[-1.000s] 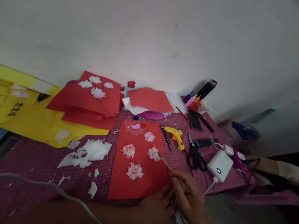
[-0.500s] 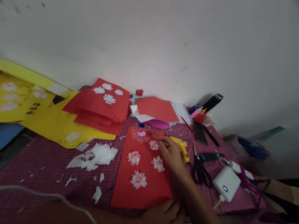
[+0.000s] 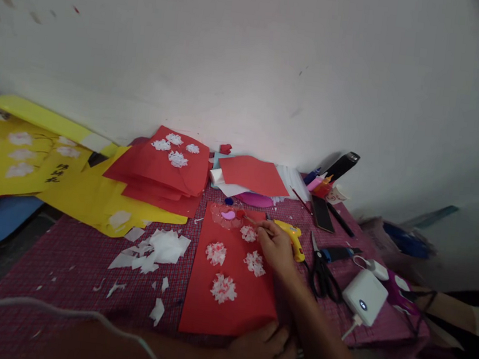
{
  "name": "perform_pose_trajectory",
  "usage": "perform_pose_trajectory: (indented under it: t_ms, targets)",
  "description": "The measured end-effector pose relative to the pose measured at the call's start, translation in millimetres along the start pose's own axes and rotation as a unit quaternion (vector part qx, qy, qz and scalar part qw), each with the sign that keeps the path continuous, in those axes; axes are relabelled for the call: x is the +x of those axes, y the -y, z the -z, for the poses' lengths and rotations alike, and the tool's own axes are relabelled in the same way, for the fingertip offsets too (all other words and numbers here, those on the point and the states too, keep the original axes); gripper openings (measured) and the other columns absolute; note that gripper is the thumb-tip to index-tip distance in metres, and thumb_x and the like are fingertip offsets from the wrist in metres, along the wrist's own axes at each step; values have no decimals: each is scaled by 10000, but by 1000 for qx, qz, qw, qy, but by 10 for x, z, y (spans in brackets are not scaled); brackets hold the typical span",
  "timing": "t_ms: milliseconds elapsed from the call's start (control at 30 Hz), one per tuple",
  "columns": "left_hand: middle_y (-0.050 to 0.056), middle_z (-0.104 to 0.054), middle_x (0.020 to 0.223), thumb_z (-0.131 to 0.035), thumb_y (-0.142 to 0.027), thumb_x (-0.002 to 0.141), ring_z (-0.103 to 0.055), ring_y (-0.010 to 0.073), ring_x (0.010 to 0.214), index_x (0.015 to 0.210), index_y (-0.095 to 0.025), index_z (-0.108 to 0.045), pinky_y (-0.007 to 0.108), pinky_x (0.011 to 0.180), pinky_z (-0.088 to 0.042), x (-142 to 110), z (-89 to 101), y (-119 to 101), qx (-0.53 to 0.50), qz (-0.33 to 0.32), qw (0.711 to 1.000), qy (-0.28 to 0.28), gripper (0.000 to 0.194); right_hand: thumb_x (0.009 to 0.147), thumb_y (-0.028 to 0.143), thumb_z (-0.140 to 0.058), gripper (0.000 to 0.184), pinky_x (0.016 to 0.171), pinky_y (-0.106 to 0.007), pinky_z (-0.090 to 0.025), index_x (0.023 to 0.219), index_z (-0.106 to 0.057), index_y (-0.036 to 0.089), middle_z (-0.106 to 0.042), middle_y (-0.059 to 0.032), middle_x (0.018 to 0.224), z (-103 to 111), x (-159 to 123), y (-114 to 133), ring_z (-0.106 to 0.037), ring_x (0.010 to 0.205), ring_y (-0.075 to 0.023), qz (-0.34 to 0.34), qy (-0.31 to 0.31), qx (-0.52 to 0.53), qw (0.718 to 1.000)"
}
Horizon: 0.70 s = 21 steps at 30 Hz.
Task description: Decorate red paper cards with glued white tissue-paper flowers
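My right hand (image 3: 277, 247) pinches a thin paintbrush (image 3: 252, 221). Its tip meets the red paint (image 3: 240, 214) on a clear palette (image 3: 218, 214), beside a lilac paint blob (image 3: 228, 215). The palette lies over the top of a red paper sheet (image 3: 207, 311). Several crumpled white paper flowers (image 3: 223, 288) with pinkish-red touches are on that sheet. My left hand (image 3: 261, 346) is curled over the sheet's lower right corner, dimly lit. Right of my right hand lie a yellow glue gun (image 3: 295, 240) and black scissors (image 3: 323, 270).
White paper scraps (image 3: 162, 251) lie left of the sheet. Behind are red papers with white flowers (image 3: 154, 170) and yellow papers (image 3: 86, 196). A phone (image 3: 322, 213), paint bottles (image 3: 319, 183) and a white power bank (image 3: 364, 297) are at right. A pale cable (image 3: 55, 309) crosses the foreground.
The view has shifted slightly, so everything sits a little farther right. The brush tip stays at the red paint, and both hands hold nearly the same positions.
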<state>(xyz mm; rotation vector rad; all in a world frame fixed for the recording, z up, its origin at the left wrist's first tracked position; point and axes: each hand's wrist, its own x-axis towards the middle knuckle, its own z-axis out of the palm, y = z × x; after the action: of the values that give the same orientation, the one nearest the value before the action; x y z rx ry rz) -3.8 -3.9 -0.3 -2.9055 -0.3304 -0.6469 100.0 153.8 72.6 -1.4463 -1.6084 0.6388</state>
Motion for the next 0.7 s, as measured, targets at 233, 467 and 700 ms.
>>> perform_pose_trajectory:
  t_ms: [233, 467, 700]
  targets:
    - [132, -543, 1429, -356, -382, 1019, -538, 308, 1269, 1256, -159, -656, 436, 1054, -373, -11, 41, 11, -7, -8, 1000, -13, 443, 868, 321, -560, 233, 659, -281, -521, 972, -711, 177, -727, -43, 840, 45, -49, 15, -664, 732, -186, -14, -23, 38, 999]
    - [165, -534, 1433, -437, -315, 994, -539, 326, 1269, 1163, -176, -720, 474, 1065, -352, 28, 364, 72, -42, -14, 998, 39, 358, 897, 329, -589, 225, 770, -304, -553, 1015, -719, 187, -747, -64, 963, 416, -613, 131, -696, 870, -206, -43, -64, 65, 995]
    - [182, -519, 1448, -498, -319, 953, -477, 343, 1337, 1165, -151, -720, 505, 1091, -326, 51, 528, 120, -71, -16, 995, 65, 349, 866, 342, -669, 197, 615, -272, -587, 996, -732, 208, -756, -71, 885, 747, -1598, -10, -709, 702, -198, -109, -118, 62, 985]
